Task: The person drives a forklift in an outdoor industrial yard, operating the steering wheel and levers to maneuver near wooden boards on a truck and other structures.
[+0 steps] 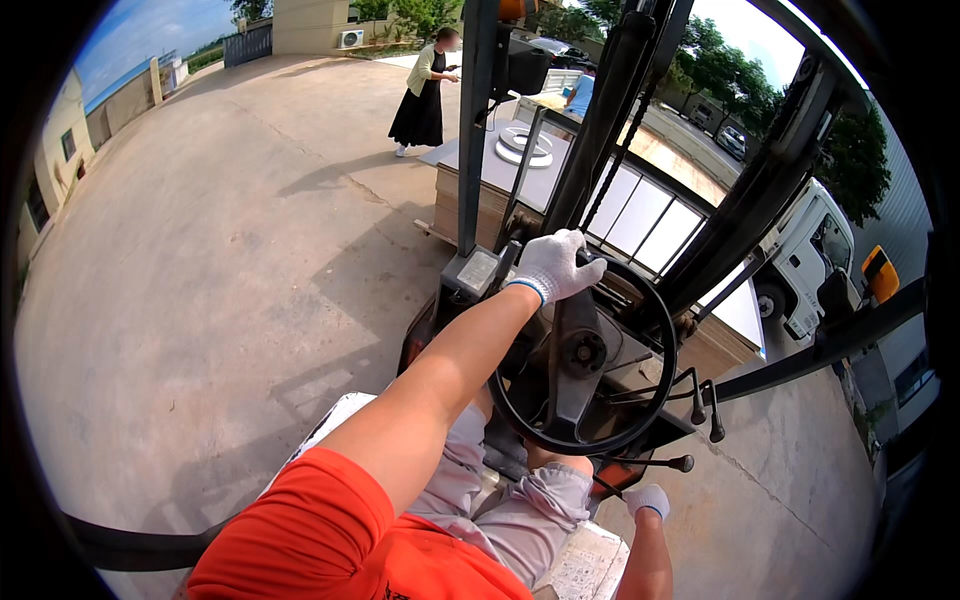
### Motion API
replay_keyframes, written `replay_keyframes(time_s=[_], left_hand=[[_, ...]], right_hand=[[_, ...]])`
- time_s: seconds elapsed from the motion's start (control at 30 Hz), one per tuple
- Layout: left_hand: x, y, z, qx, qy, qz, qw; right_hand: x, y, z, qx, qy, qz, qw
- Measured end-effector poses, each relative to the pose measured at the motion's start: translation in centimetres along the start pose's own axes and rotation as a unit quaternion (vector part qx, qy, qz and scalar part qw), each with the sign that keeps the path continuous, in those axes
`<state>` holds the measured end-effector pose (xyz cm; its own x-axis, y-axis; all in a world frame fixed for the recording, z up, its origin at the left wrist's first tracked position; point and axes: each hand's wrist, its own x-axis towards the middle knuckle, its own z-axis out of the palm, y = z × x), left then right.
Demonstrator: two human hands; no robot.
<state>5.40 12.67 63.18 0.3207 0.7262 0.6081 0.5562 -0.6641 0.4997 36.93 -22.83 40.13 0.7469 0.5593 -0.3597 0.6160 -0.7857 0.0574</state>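
Observation:
My left hand (pixel 556 268), in a white knit glove with a blue cuff edge, is closed on the top of a black steering wheel (pixel 668 375). My left arm stretches forward across my body. Low on the right, my gloved right hand (pixel 648 500) is closed at the end of a thin dark lever (pixel 607 487); its fingers are partly hidden. Just above that hand, a lever with a round black knob (pixel 683 463) sticks out sideways. Two more black-knobbed levers (pixel 708 410) stand right of the wheel. I sit on a forklift.
Ahead, the dark forklift mast (pixel 610 120) rises before a wide stack of boards (pixel 470 205) with white rolls (pixel 524 145) on top. A person in a black skirt (pixel 420 115) stands left of the stack. Another person in blue is behind it. A white truck (pixel 815 250) stands right.

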Motion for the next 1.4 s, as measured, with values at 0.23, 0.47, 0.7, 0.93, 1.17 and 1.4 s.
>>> replay_keyframes(time_s=[0.23,0.47,0.7,0.93,1.17,1.4], left_hand=[[-0.2,-0.4,0.7,-0.018,0.032,0.010,0.999],[-0.2,-0.2,0.3,-0.020,0.024,0.000,1.000],[0.1,-0.1,1.3,-0.010,-0.002,-0.007,1.000],[-0.1,0.0,0.9,-0.010,0.025,-0.008,1.000],[0.2,-0.1,1.4,-0.011,0.014,-0.012,1.000],[0.2,0.4,1.5,-0.012,0.016,-0.010,1.000]], right_hand=[[0.9,0.4,0.7,0.012,-0.001,0.013,1.000],[1.1,0.2,1.0,0.013,0.004,0.007,1.000],[1.6,1.0,1.6,0.021,-0.003,0.010,1.000],[1.0,0.5,0.5,0.051,-0.012,0.004,0.999],[-0.1,0.3,-0.7,0.089,-0.012,0.024,0.996],[-0.8,0.2,-1.6,0.081,-0.032,0.024,0.996]])
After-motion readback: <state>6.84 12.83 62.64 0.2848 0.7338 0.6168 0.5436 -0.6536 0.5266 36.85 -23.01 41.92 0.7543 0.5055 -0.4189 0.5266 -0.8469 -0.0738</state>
